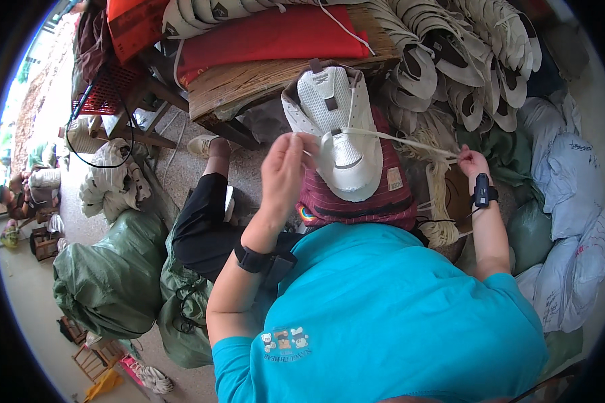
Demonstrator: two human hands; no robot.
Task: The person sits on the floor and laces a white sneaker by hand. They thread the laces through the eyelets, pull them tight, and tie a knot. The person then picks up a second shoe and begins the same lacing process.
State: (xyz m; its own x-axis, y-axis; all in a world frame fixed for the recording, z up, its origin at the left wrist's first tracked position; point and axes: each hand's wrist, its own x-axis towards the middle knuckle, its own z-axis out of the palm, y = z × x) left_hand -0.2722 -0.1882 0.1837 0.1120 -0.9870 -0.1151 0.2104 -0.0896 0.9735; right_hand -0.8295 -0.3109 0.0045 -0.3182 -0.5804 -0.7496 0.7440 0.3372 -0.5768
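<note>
A white shoe upper [348, 158] with a mesh tongue lies on the maroon striped cloth [356, 209] over my lap, its toe towards me. A cream shoelace [410, 142] runs from its lacing area, pulled nearly straight out to the right. My right hand [474, 163] pinches the lace's far end, well apart from the upper. At the upper's left side, my left hand [288, 168] has its fingers pressed together. What those fingers hold, if anything, is hidden.
A wooden bench [249, 87] with a red cushion [269, 43] stands ahead. Stacked shoe uppers [444, 54] fill the far right. A bundle of cream laces [440, 201] hangs by my right side. White sacks [571, 181] stand at the right, green sacks [111, 275] at the left.
</note>
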